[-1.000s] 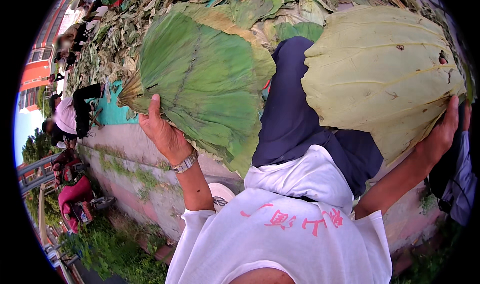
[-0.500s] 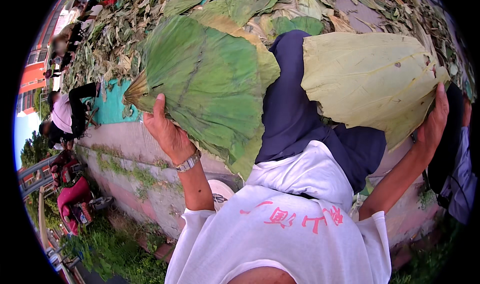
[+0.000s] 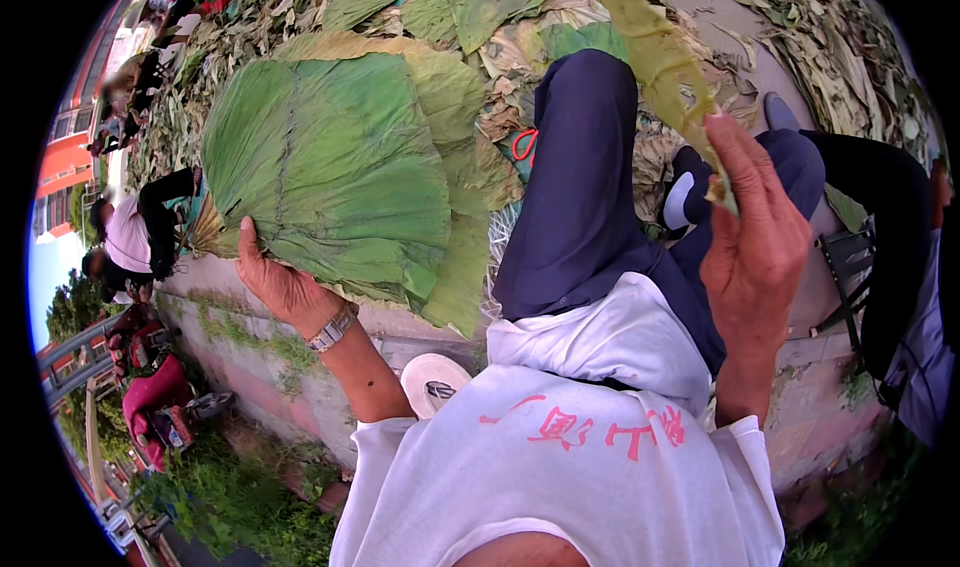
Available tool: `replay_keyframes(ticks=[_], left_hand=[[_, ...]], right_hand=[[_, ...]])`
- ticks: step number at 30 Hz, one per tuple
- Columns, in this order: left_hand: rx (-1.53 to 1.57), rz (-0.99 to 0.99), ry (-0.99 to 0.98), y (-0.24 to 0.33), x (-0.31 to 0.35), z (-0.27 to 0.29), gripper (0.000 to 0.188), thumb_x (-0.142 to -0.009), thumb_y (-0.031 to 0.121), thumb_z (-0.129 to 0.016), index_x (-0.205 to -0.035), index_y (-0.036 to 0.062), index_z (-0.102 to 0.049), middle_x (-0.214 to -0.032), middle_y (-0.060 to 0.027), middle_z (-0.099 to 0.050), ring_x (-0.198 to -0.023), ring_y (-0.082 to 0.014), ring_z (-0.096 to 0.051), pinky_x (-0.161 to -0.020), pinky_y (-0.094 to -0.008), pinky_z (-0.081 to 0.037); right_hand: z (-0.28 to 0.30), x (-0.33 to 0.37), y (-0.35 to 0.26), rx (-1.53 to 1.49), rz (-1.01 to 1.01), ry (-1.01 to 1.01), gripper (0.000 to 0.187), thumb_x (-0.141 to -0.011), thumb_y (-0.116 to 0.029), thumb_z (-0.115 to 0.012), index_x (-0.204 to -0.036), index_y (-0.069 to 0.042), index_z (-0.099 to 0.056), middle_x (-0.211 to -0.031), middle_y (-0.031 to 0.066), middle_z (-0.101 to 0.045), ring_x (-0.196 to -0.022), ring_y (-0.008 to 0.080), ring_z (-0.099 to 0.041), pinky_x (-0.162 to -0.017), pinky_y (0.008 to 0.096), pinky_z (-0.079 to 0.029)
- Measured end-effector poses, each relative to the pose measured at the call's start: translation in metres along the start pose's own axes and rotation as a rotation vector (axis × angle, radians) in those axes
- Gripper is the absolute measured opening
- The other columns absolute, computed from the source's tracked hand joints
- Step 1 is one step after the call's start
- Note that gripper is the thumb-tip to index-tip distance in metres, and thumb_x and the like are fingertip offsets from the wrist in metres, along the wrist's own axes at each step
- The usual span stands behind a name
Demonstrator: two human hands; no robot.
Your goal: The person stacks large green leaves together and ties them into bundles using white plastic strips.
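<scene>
My left hand (image 3: pixel 290 289) grips a layered bunch of large dried lotus leaves (image 3: pixel 335 172) near their narrow brown end, thumb on top. A green leaf lies uppermost, with yellower ones showing behind it. The bunch fans out to the left of my raised knee. In front of my right leg, my right hand (image 3: pixel 752 242) is closed on a yellow-green lotus leaf (image 3: pixel 662 62), pinching its lower end. That leaf stands nearly edge-on, narrow and curled. Part of the right fingers is hidden behind the hand.
Dry leaves (image 3: pixel 440 12) cover the ground ahead. A red loop (image 3: pixel 523 145) lies by my left knee, and a round white object (image 3: pixel 433 382) is beside my left hip. Close on my right is a person's black-clothed leg (image 3: pixel 885 182). People (image 3: pixel 128 232) and a red scooter (image 3: pixel 158 402) are at far left.
My left hand has moved left and slightly down with its leaves. My right hand has come inward, and its leaf has turned from broadside to nearly edge-on, uncovering my right leg and shoe.
</scene>
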State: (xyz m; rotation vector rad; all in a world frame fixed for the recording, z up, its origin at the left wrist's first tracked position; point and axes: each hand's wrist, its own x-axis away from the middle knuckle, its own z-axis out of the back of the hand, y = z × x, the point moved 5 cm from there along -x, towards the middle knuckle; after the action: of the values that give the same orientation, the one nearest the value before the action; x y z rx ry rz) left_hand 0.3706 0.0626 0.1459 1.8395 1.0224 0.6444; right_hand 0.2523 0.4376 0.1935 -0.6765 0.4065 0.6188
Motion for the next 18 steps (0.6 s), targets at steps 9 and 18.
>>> replay_keyframes(ticks=[9, 18], left_hand=[[0.182, 0.128, -0.056, 0.04, 0.013, 0.016, 0.04, -0.084, 0.018, -0.052, -0.12, -0.001, -0.046, -0.123, -0.0167, -0.05, -0.11, -0.0302, -0.049, -0.095, -0.0454, -0.038], [0.31, 0.375, -0.219, 0.038, 0.046, -0.032, 0.04, -0.086, 0.021, -0.052, -0.119, -0.0004, -0.048, -0.121, -0.0159, -0.051, -0.11, -0.0291, -0.05, -0.095, -0.0446, -0.038]], right_hand=[[-0.135, 0.056, -0.047, -0.166, -0.017, -0.364, 0.042, -0.071, -0.012, -0.062, -0.109, 0.001, -0.053, -0.108, 0.0166, -0.053, -0.102, 0.0299, -0.053, -0.083, 0.0392, -0.043], [-0.152, 0.073, -0.04, -0.05, 0.056, -0.381, 0.042, -0.073, -0.026, -0.067, -0.106, -0.001, -0.056, -0.107, 0.0167, -0.055, -0.103, 0.0322, -0.051, -0.087, 0.0405, -0.04]])
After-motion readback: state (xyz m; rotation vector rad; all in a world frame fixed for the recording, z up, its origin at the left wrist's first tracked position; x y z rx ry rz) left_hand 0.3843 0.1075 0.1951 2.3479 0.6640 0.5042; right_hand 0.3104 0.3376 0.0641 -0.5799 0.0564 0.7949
